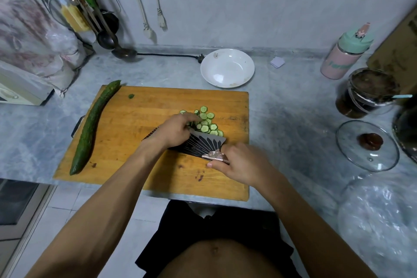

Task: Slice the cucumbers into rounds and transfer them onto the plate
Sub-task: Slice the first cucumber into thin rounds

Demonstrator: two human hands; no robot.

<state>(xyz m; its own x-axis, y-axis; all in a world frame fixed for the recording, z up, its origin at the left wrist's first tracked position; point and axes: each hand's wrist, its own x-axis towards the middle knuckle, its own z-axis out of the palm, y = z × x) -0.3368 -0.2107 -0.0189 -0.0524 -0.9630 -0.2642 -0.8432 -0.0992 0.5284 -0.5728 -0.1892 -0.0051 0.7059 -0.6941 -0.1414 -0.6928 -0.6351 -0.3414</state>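
A wooden cutting board (140, 119) lies on the grey counter. A whole cucumber (92, 126) rests along its left edge. A pile of cucumber rounds (207, 121) sits in the board's middle right. My right hand (239, 165) grips the handle of a dark patterned cleaver (203, 145), its blade laid flat against the pile. My left hand (176, 130) lies over the blade, its curled fingers on the rounds. A white plate (227, 67) stands empty behind the board.
A pink and green bottle (345, 54), a dark jar (367, 92) and a glass lid (367, 145) stand on the right. Ladles (112, 38) and hanging plugs lie at the back left. A cucumber scrap (131, 96) lies on the board.
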